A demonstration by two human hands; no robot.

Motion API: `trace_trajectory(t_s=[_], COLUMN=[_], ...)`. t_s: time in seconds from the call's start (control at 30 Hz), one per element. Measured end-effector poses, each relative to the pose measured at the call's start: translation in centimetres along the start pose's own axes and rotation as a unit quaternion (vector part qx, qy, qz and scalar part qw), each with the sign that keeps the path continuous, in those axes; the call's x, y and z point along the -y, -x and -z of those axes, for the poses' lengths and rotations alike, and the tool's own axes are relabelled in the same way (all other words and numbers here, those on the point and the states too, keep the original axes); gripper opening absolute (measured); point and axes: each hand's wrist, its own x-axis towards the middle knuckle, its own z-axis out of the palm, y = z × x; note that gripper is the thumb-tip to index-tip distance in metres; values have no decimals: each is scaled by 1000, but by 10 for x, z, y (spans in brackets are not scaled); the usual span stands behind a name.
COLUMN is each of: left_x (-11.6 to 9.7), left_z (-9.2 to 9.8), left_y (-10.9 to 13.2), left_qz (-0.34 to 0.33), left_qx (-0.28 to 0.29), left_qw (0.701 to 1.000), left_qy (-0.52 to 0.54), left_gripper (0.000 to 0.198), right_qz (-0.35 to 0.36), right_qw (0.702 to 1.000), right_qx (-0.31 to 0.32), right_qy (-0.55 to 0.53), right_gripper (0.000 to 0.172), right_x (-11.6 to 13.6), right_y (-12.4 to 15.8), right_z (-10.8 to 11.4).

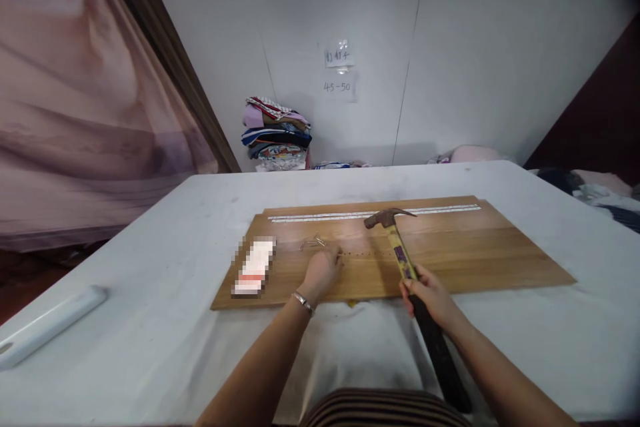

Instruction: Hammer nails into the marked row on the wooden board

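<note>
My right hand point(433, 297) grips a claw hammer point(403, 257) partway along its yellow and black handle. The hammer's head is raised above the wooden board point(500, 247), with the claw pointing right. My left hand point(323, 270) is low over the board, thumb and fingers pinched together. Whatever is between those fingertips is too small to make out. A row of small dark dots point(367, 254), perhaps nail heads, runs right from the fingertips. Several loose nails point(315, 241) lie on the board just beyond my left hand.
Two white strips point(330, 217) with markings lie along the board's far side. A blurred phone-like object point(255, 268) rests on its left part. On the white table point(150, 267), a long white object point(55, 323) lies far left. Folded clothes point(277, 133) are stacked by the wall.
</note>
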Motion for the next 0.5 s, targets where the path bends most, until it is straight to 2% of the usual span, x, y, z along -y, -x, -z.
trace_trajectory(t_s=[0.07,0.17,0.33,0.5], left_x=[0,-4,-26,-45], left_z=[-3,-11,-26,-20], left_y=[1,4,16,28], left_qz=[0,-6,-37,-41], left_qx=[-22,-61,-83,-125], left_qw=[1000,991,956,930], left_qy=[19,118,280,344], left_gripper=[25,29,29,28], right_qz=[35,69,26,5], right_qw=[999,996,997,999], right_qx=[-28,-40,-71,-44], right_qy=[-7,-29,-22,17], right_gripper=[25,23,36,36], right_x=[-6,-1,11,6], right_y=[2,-2,-23,-38], right_z=[-8,-16,-29,-47])
